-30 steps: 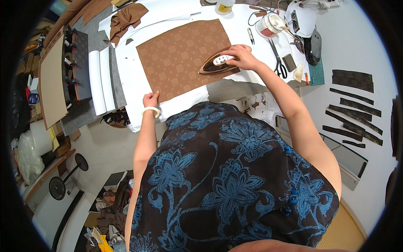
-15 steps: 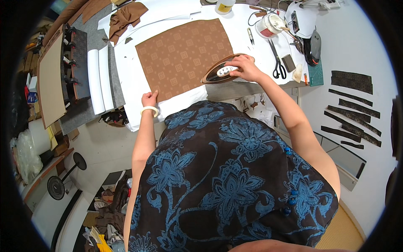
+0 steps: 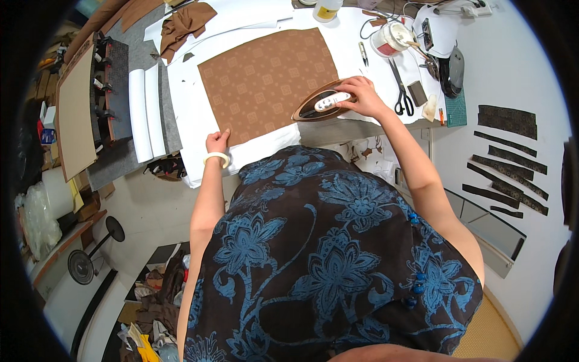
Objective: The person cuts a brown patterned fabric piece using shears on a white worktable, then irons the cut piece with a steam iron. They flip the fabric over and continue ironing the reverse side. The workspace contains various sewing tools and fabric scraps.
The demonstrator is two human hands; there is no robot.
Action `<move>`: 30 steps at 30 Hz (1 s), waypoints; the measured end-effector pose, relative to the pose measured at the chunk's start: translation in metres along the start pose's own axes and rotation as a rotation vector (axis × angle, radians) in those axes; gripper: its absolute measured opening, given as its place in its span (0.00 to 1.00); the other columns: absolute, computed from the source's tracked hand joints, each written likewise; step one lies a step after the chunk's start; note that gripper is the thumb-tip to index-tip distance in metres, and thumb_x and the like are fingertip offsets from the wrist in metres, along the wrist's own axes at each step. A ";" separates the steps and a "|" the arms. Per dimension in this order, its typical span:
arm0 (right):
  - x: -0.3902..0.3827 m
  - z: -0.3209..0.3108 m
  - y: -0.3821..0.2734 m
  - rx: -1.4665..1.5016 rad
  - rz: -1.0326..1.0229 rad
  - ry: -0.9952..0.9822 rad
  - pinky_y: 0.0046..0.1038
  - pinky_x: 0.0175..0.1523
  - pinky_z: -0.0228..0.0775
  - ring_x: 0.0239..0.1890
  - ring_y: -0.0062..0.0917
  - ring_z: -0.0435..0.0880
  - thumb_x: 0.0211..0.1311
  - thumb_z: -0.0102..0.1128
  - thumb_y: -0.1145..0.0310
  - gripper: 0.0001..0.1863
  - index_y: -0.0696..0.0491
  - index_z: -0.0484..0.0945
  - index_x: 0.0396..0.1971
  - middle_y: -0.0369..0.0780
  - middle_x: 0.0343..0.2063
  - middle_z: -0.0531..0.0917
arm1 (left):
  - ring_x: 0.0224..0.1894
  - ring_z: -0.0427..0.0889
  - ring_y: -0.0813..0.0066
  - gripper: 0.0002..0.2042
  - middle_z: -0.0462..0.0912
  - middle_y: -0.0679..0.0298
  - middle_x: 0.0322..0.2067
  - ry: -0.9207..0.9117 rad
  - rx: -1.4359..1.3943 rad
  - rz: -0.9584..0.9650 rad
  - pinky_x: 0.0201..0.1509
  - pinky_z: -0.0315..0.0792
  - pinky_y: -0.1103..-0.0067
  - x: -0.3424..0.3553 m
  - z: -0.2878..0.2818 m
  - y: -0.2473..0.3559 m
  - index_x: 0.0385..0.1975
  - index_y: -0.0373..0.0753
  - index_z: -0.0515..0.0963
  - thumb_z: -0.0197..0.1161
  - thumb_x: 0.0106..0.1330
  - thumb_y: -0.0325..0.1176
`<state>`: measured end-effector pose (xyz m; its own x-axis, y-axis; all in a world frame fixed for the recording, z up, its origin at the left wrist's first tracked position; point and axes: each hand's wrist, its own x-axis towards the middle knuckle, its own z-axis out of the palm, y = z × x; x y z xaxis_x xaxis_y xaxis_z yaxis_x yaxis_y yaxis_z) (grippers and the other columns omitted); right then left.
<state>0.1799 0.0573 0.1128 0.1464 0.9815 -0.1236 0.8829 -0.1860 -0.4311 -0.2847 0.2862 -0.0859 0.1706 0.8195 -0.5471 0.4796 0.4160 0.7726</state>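
My right hand [image 3: 360, 96] is closed on the white handle of an iron [image 3: 310, 109], which rests on the lower right corner of a brown patterned fabric piece [image 3: 259, 72], its tip pointing left. My left hand [image 3: 216, 140], with a pale bangle at the wrist, grips the fabric's lower left corner with curled fingers, the thumb on top. The fabric lies on white sheets [image 3: 184, 114], with another white layer showing along its lower edge.
Scissors [image 3: 403, 90], a pen, a grey block and a white tub [image 3: 392, 37] lie right of the fabric. A bottle [image 3: 327, 9] and crumpled brown fabric [image 3: 184, 27] are behind. Left are white rolls [image 3: 146, 114] and a clamped board [image 3: 78, 114]. Dark strips [image 3: 506, 120] are on the white wall.
The iron and my right hand have moved down and slightly right toward the fabric's near right corner. My left hand stays at the lower left corner.
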 end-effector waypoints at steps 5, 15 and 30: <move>-0.001 0.002 0.001 0.059 0.093 -0.081 0.41 0.66 0.55 0.59 0.31 0.76 0.56 0.73 0.44 0.25 0.42 0.86 0.50 0.33 0.48 0.85 | 0.25 0.68 0.81 0.18 0.72 0.71 0.23 -0.049 -0.012 -0.018 0.29 0.69 0.80 -0.004 0.001 0.007 0.28 0.37 0.73 0.79 0.61 0.39; 0.024 0.035 -0.066 0.050 0.011 0.047 0.40 0.62 0.60 0.54 0.32 0.78 0.57 0.71 0.43 0.25 0.42 0.87 0.50 0.35 0.42 0.86 | 0.26 0.70 0.83 0.14 0.76 0.72 0.26 -0.016 -0.051 -0.011 0.32 0.70 0.81 -0.008 -0.002 0.006 0.33 0.36 0.78 0.76 0.64 0.38; 0.049 0.082 -0.145 0.071 0.026 0.076 0.41 0.62 0.58 0.53 0.30 0.77 0.56 0.72 0.42 0.26 0.41 0.87 0.50 0.33 0.41 0.85 | 0.27 0.69 0.84 0.07 0.75 0.74 0.25 0.003 -0.172 -0.025 0.31 0.69 0.83 -0.013 0.002 0.015 0.37 0.38 0.78 0.70 0.69 0.32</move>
<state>0.0227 0.1289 0.0957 0.2043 0.9765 -0.0687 0.8448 -0.2113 -0.4916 -0.2780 0.2804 -0.0680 0.1575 0.8091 -0.5662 0.3295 0.4975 0.8025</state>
